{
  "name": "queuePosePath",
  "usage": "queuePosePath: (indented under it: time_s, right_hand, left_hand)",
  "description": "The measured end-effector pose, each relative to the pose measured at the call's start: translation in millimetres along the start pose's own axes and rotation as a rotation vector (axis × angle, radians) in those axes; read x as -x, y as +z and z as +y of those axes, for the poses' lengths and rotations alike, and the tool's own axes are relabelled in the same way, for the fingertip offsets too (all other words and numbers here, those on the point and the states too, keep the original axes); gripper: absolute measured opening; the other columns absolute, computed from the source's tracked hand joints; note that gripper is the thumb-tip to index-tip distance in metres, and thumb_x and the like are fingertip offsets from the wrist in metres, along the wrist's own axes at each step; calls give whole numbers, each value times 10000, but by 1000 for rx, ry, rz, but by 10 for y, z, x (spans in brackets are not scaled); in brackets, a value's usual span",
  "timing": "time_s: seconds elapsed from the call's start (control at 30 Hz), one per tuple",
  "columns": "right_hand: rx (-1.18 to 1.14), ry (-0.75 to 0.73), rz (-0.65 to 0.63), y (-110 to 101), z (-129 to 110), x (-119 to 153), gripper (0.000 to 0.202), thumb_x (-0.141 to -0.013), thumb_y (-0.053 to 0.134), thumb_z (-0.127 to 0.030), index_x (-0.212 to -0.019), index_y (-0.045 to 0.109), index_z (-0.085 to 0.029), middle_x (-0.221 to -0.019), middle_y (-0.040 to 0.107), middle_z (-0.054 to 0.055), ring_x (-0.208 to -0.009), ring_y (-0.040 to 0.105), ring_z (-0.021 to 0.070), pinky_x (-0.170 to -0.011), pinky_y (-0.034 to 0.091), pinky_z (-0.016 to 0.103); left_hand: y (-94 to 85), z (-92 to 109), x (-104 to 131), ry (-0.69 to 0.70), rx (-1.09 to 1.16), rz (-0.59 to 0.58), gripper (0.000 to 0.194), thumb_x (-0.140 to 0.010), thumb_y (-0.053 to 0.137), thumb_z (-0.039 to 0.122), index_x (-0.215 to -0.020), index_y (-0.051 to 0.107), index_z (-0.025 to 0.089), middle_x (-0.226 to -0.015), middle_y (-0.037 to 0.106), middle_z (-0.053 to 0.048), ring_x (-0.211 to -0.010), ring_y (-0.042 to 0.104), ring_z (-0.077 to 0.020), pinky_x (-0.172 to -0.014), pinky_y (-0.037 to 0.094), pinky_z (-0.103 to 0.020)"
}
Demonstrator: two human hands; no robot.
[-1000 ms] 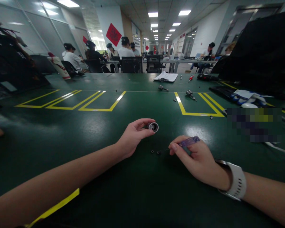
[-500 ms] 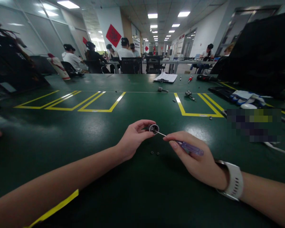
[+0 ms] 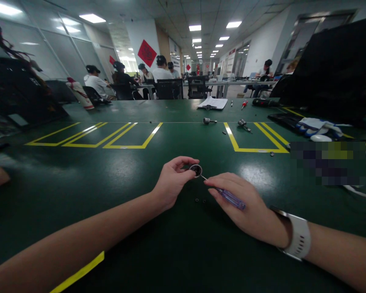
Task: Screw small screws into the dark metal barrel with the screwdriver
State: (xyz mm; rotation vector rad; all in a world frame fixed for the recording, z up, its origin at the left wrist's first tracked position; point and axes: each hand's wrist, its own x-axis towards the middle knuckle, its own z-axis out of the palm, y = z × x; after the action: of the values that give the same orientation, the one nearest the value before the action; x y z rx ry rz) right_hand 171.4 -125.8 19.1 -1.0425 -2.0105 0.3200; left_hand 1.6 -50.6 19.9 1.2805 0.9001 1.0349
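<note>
Metal cup (image 3: 195, 171), probably light, stiff, slippery: pinch the rim. My left fingers (image 3: 187, 176) grip it above the bench (image 3: 158, 260); right fingers (image 3: 213, 184) hold the screwdriver (image 3: 232, 198), tip at its mouth.

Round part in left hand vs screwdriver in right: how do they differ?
Shape: the round part is short and hollow; the screwdriver is long and slim.
Look: the round part has a grey rim and dark interior; the screwdriver has a translucent purplish handle.
Pose: the round part's opening faces the camera; the screwdriver slants, shaft towards that opening.
Shared: both are held, by left hand and right hand.
</note>
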Motion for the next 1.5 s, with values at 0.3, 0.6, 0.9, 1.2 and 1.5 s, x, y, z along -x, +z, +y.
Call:
queuePosePath:
  time_s: [0.3,0.6,0.9,1.2,1.5]
  right_hand:
    - [78,-61,-4,-43,-94,-34,214,-858,509,-195,-1055,592,-186,-968,676,79,-895,612,207,-789,497,387]
    - [-173,65,87,-49,-79,-37,138,-864,497,-223,-919,622,-208,-854,678,45,-841,623,188,-779,488,355]
    - [-710,570,83,26,178,-10,243,-844,543,-383,-764,598,-161,-616,589,-3,-585,561,126,-587,455,270]
    - [-473,532,-23,-6,121,-30,261,-881,473,-375,-782,587,-162,-647,604,9,-621,583,137,-608,472,278]
    - [-22,-14,-37,-13,-47,26,124,-844,489,-153,-760,578,-173,-682,612,-8,-680,594,131,-959,402,427]
  left_hand:
    - [35,14,-9,19,16,42,149,-630,661,116,-771,623,148,-937,664,-36,-850,643,-184,-791,511,-358]
    - [18,-12,-46,1,7,84,161,-618,691,136,-763,619,142,-923,660,-39,-839,638,-178,-781,526,-354]
    - [-40,14,-75,-100,108,56,162,-701,620,75,-845,608,148,-953,650,-59,-896,641,-189,-844,528,-359]
    - [-9,44,-60,-115,114,66,156,-695,594,58,-829,609,137,-941,656,-69,-885,636,-189,-845,522,-360]
    - [3,26,-61,-111,108,64,176,-681,585,44,-836,613,122,-902,658,-67,-864,638,-183,-792,528,-317]
